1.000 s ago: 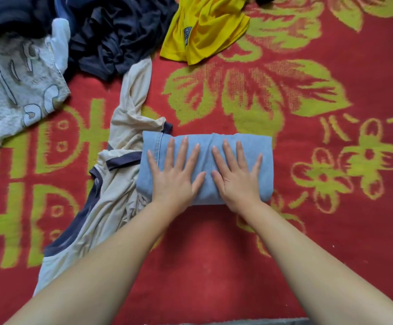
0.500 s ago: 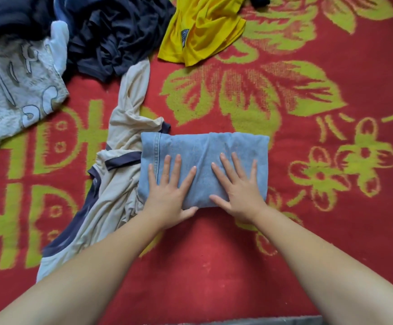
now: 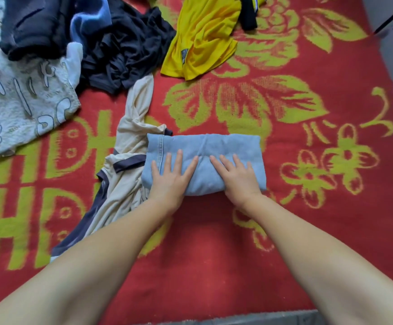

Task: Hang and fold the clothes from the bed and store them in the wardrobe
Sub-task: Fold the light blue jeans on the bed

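pressing flat, both the left hand (image 3: 170, 178) and right hand (image 3: 238, 178) rest with straight fingers on the folded blue garment (image 3: 204, 146) on the bed (image 3: 202, 254) (each grip released, grasping nothing), probably to set the fold's creases before storing it.

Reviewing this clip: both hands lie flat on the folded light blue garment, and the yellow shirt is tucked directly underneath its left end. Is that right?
Not quite. In the head view the left hand and right hand do lie flat on the folded light blue garment, but it is the cream shirt with dark trim that runs under its left end. The yellow shirt lies apart, farther up the bed.
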A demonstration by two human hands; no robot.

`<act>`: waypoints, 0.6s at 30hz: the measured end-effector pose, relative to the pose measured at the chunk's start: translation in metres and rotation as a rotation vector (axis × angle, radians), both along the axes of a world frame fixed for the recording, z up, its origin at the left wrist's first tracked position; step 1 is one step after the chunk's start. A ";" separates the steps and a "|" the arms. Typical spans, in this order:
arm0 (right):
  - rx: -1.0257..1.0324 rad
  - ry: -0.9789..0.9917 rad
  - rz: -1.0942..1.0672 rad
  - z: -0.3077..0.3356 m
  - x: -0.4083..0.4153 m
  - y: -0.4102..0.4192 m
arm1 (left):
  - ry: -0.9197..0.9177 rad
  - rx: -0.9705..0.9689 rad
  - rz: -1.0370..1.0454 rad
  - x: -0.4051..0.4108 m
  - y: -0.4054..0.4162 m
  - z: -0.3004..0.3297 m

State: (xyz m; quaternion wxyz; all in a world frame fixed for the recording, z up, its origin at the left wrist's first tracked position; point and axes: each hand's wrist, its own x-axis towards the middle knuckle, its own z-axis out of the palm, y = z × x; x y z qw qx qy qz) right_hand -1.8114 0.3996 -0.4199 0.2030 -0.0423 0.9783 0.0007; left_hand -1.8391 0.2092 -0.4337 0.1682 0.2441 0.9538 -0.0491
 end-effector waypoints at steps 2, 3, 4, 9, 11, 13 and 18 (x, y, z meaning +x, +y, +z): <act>-0.029 0.049 0.031 0.026 -0.019 0.008 | 0.012 0.060 0.020 -0.010 -0.001 0.016; -0.034 0.072 0.043 0.040 -0.030 0.011 | 0.016 0.084 0.035 -0.017 -0.002 0.025; -0.024 0.089 0.064 0.055 -0.041 0.011 | 0.007 0.106 0.063 -0.025 -0.002 0.034; 0.114 0.166 0.203 0.128 -0.066 -0.018 | -0.054 0.285 0.216 -0.042 -0.015 0.081; 0.129 0.207 0.217 0.159 -0.068 -0.029 | -0.015 0.313 0.218 -0.046 -0.026 0.106; 0.123 0.257 0.219 0.193 -0.069 -0.041 | 0.056 0.314 0.196 -0.052 -0.041 0.137; 0.040 0.449 0.255 0.284 -0.076 -0.093 | 0.227 0.325 0.218 -0.065 -0.099 0.233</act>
